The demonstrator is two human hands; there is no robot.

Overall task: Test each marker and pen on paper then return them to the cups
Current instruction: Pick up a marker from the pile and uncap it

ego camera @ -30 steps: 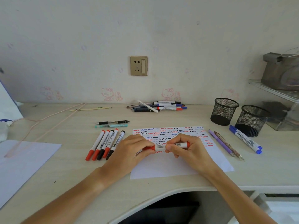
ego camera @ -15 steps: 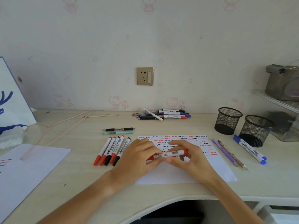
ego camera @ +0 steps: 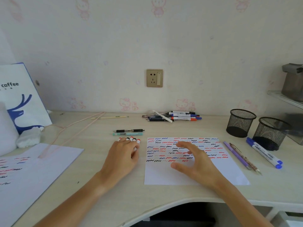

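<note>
Over the squiggle-covered paper [ego camera: 188, 171] the right hand [ego camera: 195, 163] hovers palm down, fingers spread and empty, forearm angling in from the lower right. Just left of the paper, the left hand [ego camera: 124, 154] lies flat across the row of markers [ego camera: 131, 139], only their red and black caps showing past the fingertips; whether it grips one is unclear. Both mesh cups [ego camera: 240, 122] stand right of the paper.
</note>
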